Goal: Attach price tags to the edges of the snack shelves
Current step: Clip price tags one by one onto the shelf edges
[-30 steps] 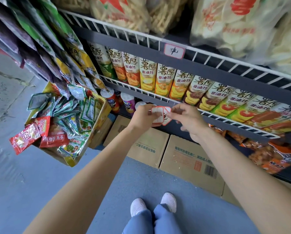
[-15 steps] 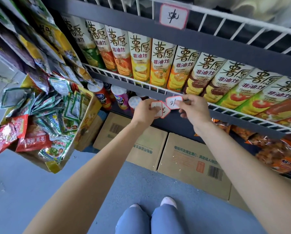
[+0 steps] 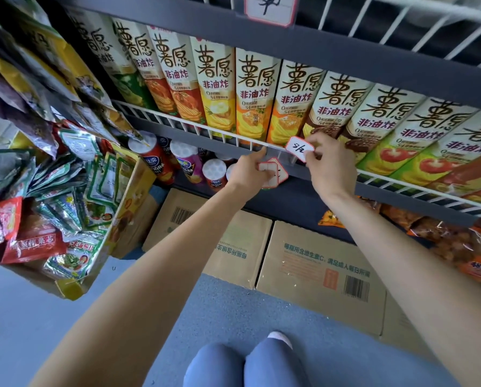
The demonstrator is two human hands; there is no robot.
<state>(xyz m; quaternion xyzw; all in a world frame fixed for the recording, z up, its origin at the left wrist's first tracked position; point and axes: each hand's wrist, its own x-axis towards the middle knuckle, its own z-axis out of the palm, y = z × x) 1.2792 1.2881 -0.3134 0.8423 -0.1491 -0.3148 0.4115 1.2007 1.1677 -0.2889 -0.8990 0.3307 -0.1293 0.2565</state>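
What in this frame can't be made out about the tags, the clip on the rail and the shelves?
Head view only:
- Spare tags: writing covered by the left hand.
- Tag in the right hand: handwriting too blurred to read surely.
- Clear holder on the wire rail: whether the tag is seated is unclear.
- Upper tag: cut off by top edge.

- Floor point(image 3: 52, 317): grey-blue, matte, evenly lit by soft diffuse light.
- Cardboard cartons point(image 3: 317, 263): on the floor directly below the grip point, side by side, printed with green text and barcodes.
- Hanging snack packets point(image 3: 52, 191): rack well left of the grip point.
- Upper wire shelf point(image 3: 401, 32): white, above the grip point.
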